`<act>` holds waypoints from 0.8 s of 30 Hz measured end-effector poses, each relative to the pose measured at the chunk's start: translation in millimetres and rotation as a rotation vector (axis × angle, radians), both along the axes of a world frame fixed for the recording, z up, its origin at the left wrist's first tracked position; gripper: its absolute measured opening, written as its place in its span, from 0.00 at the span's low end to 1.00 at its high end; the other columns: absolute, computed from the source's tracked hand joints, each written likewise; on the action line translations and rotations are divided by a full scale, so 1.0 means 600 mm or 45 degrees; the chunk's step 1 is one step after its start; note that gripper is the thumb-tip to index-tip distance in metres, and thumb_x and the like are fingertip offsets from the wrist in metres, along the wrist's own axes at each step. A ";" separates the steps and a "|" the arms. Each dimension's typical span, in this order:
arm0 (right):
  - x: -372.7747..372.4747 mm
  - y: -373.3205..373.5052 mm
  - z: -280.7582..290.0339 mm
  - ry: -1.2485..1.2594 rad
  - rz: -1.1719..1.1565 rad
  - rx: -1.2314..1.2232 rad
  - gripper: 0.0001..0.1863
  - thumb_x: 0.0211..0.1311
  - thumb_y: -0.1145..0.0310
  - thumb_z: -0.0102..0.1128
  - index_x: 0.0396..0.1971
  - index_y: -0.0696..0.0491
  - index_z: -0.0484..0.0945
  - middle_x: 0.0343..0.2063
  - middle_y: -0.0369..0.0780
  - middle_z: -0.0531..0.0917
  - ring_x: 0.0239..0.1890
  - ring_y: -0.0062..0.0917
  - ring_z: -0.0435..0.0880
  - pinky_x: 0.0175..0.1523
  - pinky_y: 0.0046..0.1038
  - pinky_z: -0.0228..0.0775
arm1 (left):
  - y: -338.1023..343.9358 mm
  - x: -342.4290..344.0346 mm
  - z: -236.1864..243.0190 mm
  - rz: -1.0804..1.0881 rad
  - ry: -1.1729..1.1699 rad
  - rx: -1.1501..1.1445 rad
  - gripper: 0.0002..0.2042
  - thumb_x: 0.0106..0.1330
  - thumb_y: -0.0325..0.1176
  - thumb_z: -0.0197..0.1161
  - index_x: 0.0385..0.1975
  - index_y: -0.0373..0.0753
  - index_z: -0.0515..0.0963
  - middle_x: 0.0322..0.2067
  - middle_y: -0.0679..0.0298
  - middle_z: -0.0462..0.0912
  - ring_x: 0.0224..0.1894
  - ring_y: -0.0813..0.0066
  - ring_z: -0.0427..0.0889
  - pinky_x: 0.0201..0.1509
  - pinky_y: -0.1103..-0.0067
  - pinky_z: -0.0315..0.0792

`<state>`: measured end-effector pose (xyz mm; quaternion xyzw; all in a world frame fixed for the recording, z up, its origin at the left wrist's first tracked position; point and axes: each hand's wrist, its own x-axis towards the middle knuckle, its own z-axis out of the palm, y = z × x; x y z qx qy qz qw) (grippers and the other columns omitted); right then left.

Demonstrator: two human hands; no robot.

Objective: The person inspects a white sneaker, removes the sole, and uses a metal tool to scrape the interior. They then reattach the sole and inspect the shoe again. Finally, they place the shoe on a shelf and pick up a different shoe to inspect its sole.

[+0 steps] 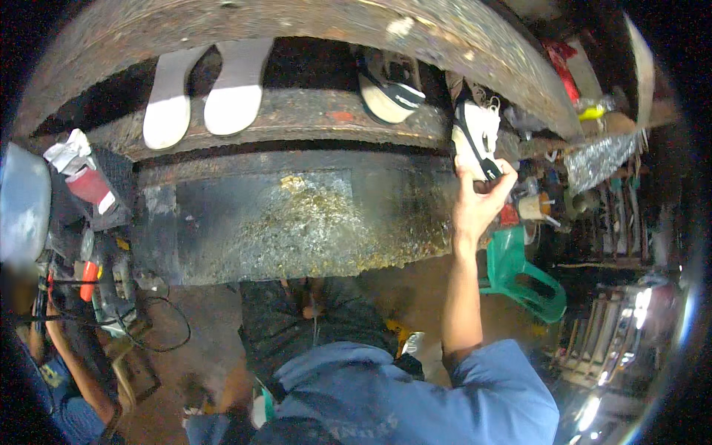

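Note:
My right hand reaches up past the right end of the dark worktop. Its thumb and fingers are closed around the heel end of a white shoe with black trim and laces, at the edge of the shelf. Left of it, a second black-and-cream shoe lies on the shelf, partly in shadow under the upper board. Farther left, two pale soles lie side by side, their far ends in shade. My left hand cannot be made out in the view.
The dark worktop is stained and crusted. A thick wooden board overhangs the shelf. A green plastic chair stands at right. At left are a grey-blue rounded container, an orange-handled tool, cables and another person's arm.

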<state>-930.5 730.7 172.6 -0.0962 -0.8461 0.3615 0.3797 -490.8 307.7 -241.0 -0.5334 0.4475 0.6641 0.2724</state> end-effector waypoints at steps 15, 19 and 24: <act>0.307 0.059 -0.108 0.000 0.708 -1.773 0.31 0.67 0.52 0.53 0.63 0.57 0.75 0.55 0.51 0.84 0.49 0.51 0.86 0.45 0.45 0.80 | -0.126 -0.192 0.100 -0.305 0.951 -1.440 0.18 0.77 0.39 0.63 0.25 0.32 0.74 0.23 0.60 0.74 0.27 0.68 0.70 0.33 0.69 0.66; 0.359 -0.006 -0.161 -0.245 0.836 -2.131 0.36 0.65 0.45 0.51 0.63 0.59 0.75 0.54 0.53 0.84 0.46 0.54 0.85 0.42 0.43 0.77 | 0.011 -0.251 0.327 -0.602 1.839 -1.396 0.12 0.73 0.27 0.60 0.25 0.32 0.78 0.23 0.57 0.77 0.27 0.60 0.74 0.33 0.69 0.68; 0.369 -0.072 -0.211 -0.616 1.162 -2.494 0.38 0.65 0.43 0.50 0.65 0.57 0.74 0.56 0.52 0.83 0.51 0.52 0.83 0.43 0.41 0.78 | 0.190 -0.404 0.451 -0.510 1.949 -0.247 0.42 0.81 0.66 0.36 0.80 0.35 0.52 0.74 0.48 0.66 0.75 0.56 0.67 0.80 0.60 0.58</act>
